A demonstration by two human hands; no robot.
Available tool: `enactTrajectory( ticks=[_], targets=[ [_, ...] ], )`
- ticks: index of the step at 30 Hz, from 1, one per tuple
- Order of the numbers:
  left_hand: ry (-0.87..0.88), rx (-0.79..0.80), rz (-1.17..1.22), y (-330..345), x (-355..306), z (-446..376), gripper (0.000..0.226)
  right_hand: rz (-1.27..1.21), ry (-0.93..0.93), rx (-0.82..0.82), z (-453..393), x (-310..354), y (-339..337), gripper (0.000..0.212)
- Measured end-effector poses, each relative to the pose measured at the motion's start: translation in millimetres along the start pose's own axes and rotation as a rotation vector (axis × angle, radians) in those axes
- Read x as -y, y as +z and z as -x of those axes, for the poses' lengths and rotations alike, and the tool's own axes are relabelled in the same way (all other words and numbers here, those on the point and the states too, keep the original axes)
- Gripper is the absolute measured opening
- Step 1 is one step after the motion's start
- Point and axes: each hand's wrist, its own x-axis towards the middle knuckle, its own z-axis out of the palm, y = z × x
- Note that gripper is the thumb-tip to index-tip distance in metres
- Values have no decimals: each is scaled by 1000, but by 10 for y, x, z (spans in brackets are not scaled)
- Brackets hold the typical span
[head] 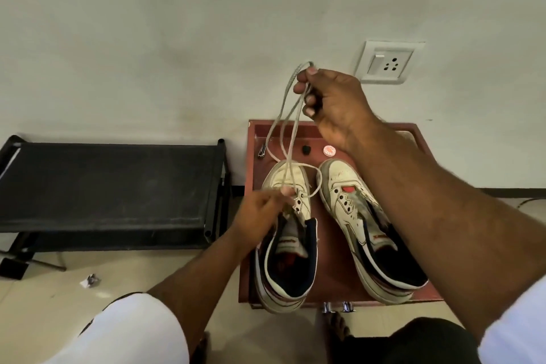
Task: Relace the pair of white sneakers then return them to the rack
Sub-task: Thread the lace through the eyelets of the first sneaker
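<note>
Pinching the lace (291, 115) high near the wall, the right hand (332, 103) draws it up, while the left hand (260, 213) grips it at the left sneaker's (288, 233) eyelets. Both sneakers, the right one (369, 227) unlaced, sit on a red tray (334, 275); a black rack (109, 183) stands left.

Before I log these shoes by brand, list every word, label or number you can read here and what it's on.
None can be read for certain.
Left sneaker: red wording on the tongue label, too blurred to read.
Right sneaker: red wording on the tongue label, too blurred to read.
Round orange sticker on the red tray: a pale pattern, too small to read.
Wall socket: no text visible.
</note>
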Motion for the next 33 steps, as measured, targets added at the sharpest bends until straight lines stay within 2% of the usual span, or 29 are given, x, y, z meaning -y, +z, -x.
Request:
enactTrajectory(
  ticks=[2,3,6,9,13,16,18,20,23,25,27,29,30,31,33],
  targets=[
    [110,-269,47,-2,-121,-117,28,0,15,32,66,23,-13,20],
    [150,-328,30,-14,-210,-179,23,12,19,49,89,39,-16,20],
    [192,-306,-41,-27,-448,-361,39,72,18,85,132,112,-15,20],
    [249,-213,-60,-27,-666,-488,6,124,0,119,127,130,-6,20],
    [239,-162,-95,-103,-698,-628,41,111,-26,99,71,136,-41,20],
    [202,-185,-69,-196,-654,-627,34,230,87,3,4,-71,-207,32],
    [188,-212,-34,-231,-636,-633,29,379,123,-64,74,-389,-328,33],
    [194,-225,-61,-258,-643,-628,28,531,72,-5,230,-752,-403,21],
    [213,-216,-131,-261,-648,-606,26,561,33,214,414,-1093,-305,23],
    [217,-222,-133,-269,-675,-591,32,537,-3,223,420,-1163,-245,21],
    [213,-248,-108,-290,-696,-505,29,475,6,202,387,-1139,-215,21],
    [159,-307,-66,-291,-586,-284,27,443,43,211,352,-1125,-233,22],
    [111,-330,-51,-268,-470,-135,34,452,58,221,336,-1110,-264,21],
    [62,-319,-57,-244,-343,4,43,475,67,232,323,-1090,-287,20],
    [28,-153,-161,-193,-161,182,48,491,88,254,287,-1061,-323,19]
  ],
)
